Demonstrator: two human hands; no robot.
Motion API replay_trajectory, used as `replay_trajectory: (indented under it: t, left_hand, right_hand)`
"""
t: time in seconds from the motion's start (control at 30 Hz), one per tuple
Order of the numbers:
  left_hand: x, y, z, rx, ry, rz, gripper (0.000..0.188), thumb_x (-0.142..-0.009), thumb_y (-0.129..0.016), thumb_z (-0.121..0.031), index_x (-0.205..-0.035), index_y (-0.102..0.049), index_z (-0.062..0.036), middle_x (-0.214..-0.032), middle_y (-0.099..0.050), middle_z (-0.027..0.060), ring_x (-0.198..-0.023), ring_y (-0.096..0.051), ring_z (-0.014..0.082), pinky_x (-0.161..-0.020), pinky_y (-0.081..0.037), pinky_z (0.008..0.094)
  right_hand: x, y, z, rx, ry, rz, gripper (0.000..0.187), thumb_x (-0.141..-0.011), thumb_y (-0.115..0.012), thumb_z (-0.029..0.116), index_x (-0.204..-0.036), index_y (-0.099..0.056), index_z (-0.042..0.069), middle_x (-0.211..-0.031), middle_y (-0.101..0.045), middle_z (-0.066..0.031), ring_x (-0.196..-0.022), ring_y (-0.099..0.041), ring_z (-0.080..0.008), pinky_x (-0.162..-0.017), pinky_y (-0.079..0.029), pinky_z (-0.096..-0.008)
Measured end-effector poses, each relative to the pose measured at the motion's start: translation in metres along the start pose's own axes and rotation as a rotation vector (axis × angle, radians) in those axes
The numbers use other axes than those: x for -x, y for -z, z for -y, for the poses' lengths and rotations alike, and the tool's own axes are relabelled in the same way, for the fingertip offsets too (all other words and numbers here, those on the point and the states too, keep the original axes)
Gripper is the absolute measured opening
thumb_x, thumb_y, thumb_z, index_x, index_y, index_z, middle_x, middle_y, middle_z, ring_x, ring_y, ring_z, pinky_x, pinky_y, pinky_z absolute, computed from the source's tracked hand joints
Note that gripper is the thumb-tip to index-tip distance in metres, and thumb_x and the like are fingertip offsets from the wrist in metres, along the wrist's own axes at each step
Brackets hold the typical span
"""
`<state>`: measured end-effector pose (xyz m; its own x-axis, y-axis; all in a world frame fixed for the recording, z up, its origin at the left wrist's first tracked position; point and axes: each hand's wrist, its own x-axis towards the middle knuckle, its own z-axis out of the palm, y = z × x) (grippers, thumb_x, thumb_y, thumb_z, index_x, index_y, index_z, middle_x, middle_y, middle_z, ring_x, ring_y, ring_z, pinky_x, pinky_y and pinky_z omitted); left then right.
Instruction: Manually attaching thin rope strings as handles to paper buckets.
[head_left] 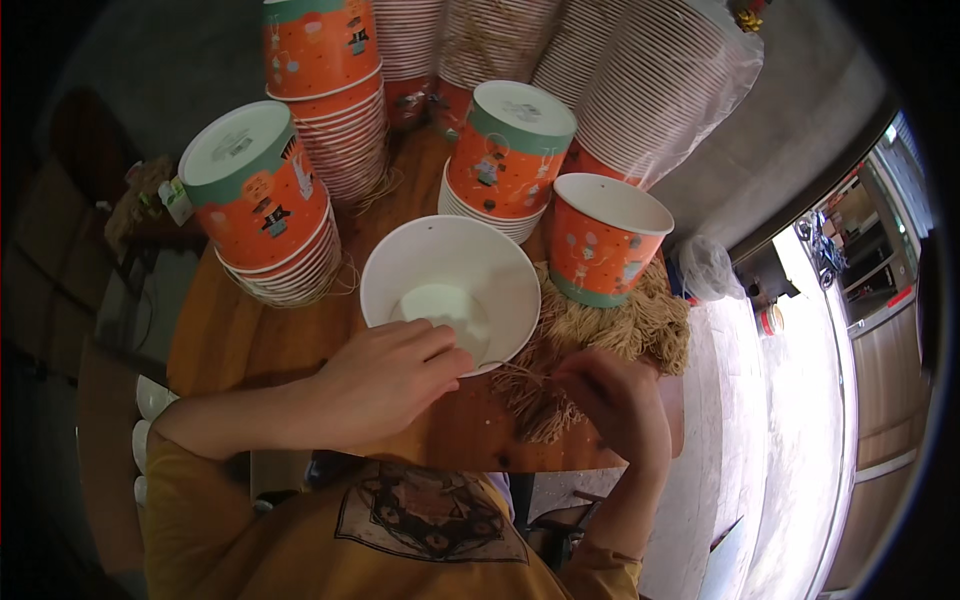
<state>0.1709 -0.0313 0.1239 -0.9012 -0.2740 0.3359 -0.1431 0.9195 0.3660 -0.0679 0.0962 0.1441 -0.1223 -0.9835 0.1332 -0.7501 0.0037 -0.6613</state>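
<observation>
In front of me a white-lined paper bucket (450,265) stands with its open mouth tilted toward me. My left hand (400,370) is closed at its near rim, with the fingertips over the edge; the thumb is partly hidden. A thin tan string (522,373) runs from the rim beside those fingers to my right hand (615,395). My right hand is pinched on the string, its fingertips dark and slightly blurred. Under and beyond it lies a heap of loose tan strings (645,325). A small hole shows in the bucket's far wall.
An orange printed bucket (608,245) stands upright on the string heap. Upside-down bucket stacks stand on the wooden table (210,335): one at left (265,200), a taller one behind (335,110), one in the middle (510,150). Plastic-wrapped stacks (655,85) line the back.
</observation>
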Motion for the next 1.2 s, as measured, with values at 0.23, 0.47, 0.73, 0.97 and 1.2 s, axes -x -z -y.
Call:
replay_trajectory:
  t: [0.23, 0.47, 0.73, 0.97, 1.2]
  left_hand:
    - [0.014, 0.010, 0.021, -0.070, -0.055, -0.071, 0.023, -0.074, -0.061, 0.000, -0.095, -0.059, -0.0077, -0.101, -0.056, 0.0066, -0.104, -0.053, 0.0256, -0.097, -0.039, 0.0430]
    - [-0.007, 0.007, 0.009, 0.189, 0.238, -0.123, 0.009, -0.082, -0.062, -0.012, -0.088, -0.059, -0.0073, -0.068, -0.057, 0.0028, -0.073, -0.058, 0.0223, -0.097, -0.034, 0.0407]
    - [-0.026, -0.015, 0.018, 0.128, 0.286, -0.120, 0.013, -0.081, -0.063, -0.016, -0.077, -0.058, -0.0046, -0.064, -0.057, 0.0074, -0.068, -0.057, 0.0236, -0.093, -0.036, 0.0362]
    - [-0.024, -0.007, 0.023, 0.106, 0.201, -0.077, 0.010, -0.073, -0.059, -0.014, -0.074, -0.059, -0.0041, -0.065, -0.058, 0.0089, -0.077, -0.057, 0.0275, -0.090, -0.036, 0.0375]
    - [-0.006, 0.007, 0.025, 0.223, 0.074, -0.062, 0.018, -0.073, -0.066, -0.009, -0.085, -0.053, -0.0057, -0.088, -0.048, 0.0081, -0.089, -0.049, 0.0283, -0.087, -0.039, 0.0383]
  right_hand:
    - [-0.046, -0.031, 0.020, -0.007, 0.324, -0.152, 0.006, -0.085, -0.065, 0.008, -0.087, -0.060, 0.006, -0.079, -0.058, -0.0108, -0.072, -0.061, -0.0315, -0.062, -0.050, -0.0374]
    - [-0.066, -0.058, 0.016, 0.132, 0.290, -0.123, 0.013, -0.089, -0.061, 0.017, -0.086, -0.055, 0.007, -0.082, -0.061, -0.0101, -0.072, -0.062, -0.0339, -0.060, -0.050, -0.0429]
    - [-0.068, -0.062, 0.017, 0.110, 0.245, -0.110, 0.013, -0.090, -0.060, 0.016, -0.086, -0.054, 0.005, -0.084, -0.061, -0.0133, -0.074, -0.061, -0.0373, -0.062, -0.049, -0.0455]
    - [-0.074, -0.062, 0.016, 0.199, 0.201, -0.166, 0.014, -0.091, -0.057, 0.015, -0.086, -0.052, 0.003, -0.084, -0.060, -0.0173, -0.076, -0.061, -0.0395, -0.064, -0.049, -0.0476]
    - [-0.081, -0.067, 0.009, 0.282, 0.102, -0.188, 0.016, -0.092, -0.055, 0.017, -0.086, -0.051, 0.003, -0.084, -0.060, -0.0161, -0.077, -0.061, -0.0386, -0.065, -0.049, -0.0479]
